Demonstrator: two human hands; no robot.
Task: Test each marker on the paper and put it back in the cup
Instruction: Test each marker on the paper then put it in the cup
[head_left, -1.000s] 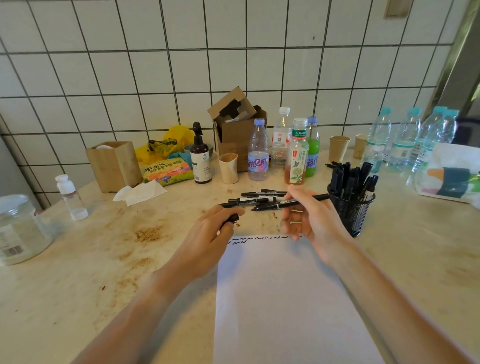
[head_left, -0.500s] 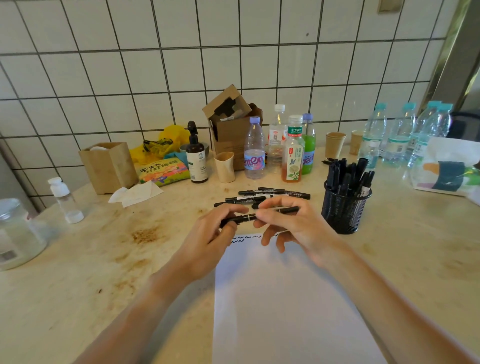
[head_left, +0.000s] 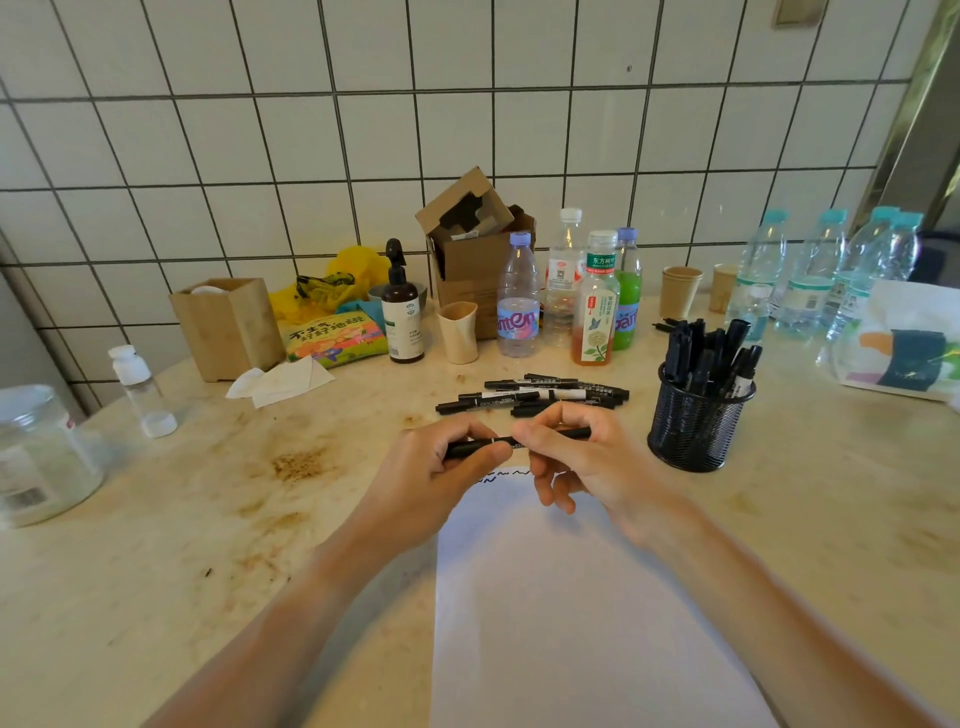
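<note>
Both hands, left (head_left: 441, 467) and right (head_left: 587, 457), grip one marker (head_left: 498, 443) above the paper (head_left: 571, 597). Few squiggles made. Loose markers (head_left: 530, 397) at 12 o'clock, cup (head_left: 696, 421) at 2; likely much left.

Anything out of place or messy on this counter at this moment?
Yes. Several black markers lie loose on the counter beyond the hands rather than in the mesh cup. Brownish stains mark the counter left of the paper, and a crumpled tissue lies beside the wooden box.
</note>
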